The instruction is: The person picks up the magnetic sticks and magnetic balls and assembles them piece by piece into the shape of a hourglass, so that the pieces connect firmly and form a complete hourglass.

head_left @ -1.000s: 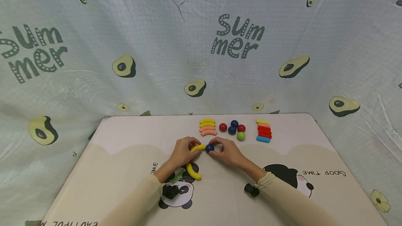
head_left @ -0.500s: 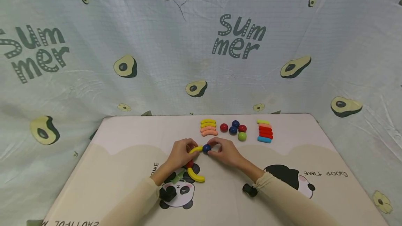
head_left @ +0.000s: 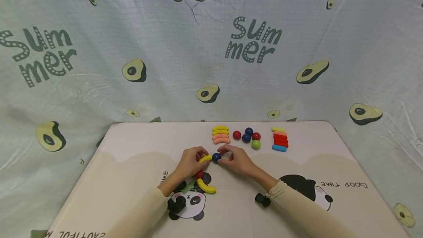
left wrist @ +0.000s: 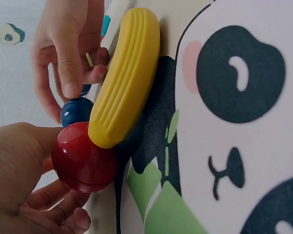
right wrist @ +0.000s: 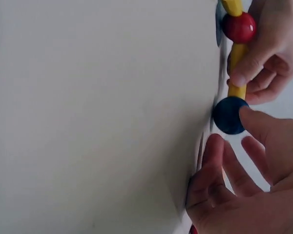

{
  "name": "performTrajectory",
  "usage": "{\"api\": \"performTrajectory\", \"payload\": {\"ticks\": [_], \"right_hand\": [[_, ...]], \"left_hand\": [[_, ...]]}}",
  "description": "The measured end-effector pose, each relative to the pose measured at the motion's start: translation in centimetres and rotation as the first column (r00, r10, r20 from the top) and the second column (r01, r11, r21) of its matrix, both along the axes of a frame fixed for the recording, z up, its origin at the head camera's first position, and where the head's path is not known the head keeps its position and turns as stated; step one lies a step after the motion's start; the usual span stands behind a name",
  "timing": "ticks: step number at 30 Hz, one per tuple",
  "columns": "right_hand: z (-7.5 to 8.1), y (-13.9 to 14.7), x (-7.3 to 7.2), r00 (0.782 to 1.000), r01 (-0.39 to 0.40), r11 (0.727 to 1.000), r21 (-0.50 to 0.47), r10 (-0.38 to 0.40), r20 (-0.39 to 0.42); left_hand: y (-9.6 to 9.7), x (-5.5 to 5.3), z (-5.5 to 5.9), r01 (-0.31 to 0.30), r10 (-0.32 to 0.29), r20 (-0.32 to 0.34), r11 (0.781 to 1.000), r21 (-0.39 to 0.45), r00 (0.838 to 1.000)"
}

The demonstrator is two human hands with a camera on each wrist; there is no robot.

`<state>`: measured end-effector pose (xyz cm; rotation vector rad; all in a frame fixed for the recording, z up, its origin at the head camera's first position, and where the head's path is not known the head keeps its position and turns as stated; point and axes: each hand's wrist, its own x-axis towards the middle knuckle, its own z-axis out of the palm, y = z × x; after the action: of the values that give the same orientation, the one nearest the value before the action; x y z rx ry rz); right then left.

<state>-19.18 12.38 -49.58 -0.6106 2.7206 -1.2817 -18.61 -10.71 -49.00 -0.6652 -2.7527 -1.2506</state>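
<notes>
My left hand (head_left: 192, 161) pinches a yellow curved rod (head_left: 205, 158) between thumb and fingers. At the rod's right end sits a blue ball (head_left: 216, 157), and my right hand (head_left: 238, 160) holds it by thumb and fingertips. A red ball (left wrist: 85, 157) joins the held rod's other end, partly under the left hand in the head view. From that red ball a second yellow curved rod (head_left: 206, 187) runs toward the front. In the right wrist view, the blue ball (right wrist: 229, 115), held rod (right wrist: 238, 91) and red ball (right wrist: 239, 27) line up as one chain.
Behind the hands lie yellow and pink curved rods (head_left: 220, 135), several red, blue and green balls (head_left: 246, 138), and a stack of short straight rods (head_left: 280, 140). Black wrist devices (head_left: 263, 200) sit by the sleeves. The table (head_left: 132, 139) has a printed panda cover.
The blue ball and right hand have shifted slightly left, along with the held rod. The front yellow rod has swung a little right and nearer, showing more of the red ball.
</notes>
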Motion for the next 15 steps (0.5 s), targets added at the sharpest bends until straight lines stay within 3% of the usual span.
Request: {"api": "performTrajectory", "payload": {"ticks": [4, 9, 15], "right_hand": [[0.2, 0.2, -0.2, 0.996, 0.085, 0.996, -0.001, -0.085, -0.042], [0.0, 0.2, -0.6, 0.974, 0.2, 0.98, -0.005, -0.2, -0.106], [0.1, 0.2, -1.1, 0.954, 0.277, 0.96, 0.041, -0.27, -0.131]], "left_hand": [[0.0, 0.0, 0.1, 0.002, -0.002, -0.005, 1.0, -0.011, 1.0], [-0.2, 0.1, 0.2, -0.008, 0.008, 0.005, 1.0, -0.003, 1.0], [-0.8, 0.3, 0.1, -0.032, 0.032, 0.004, 0.999, 0.008, 0.999]]}}
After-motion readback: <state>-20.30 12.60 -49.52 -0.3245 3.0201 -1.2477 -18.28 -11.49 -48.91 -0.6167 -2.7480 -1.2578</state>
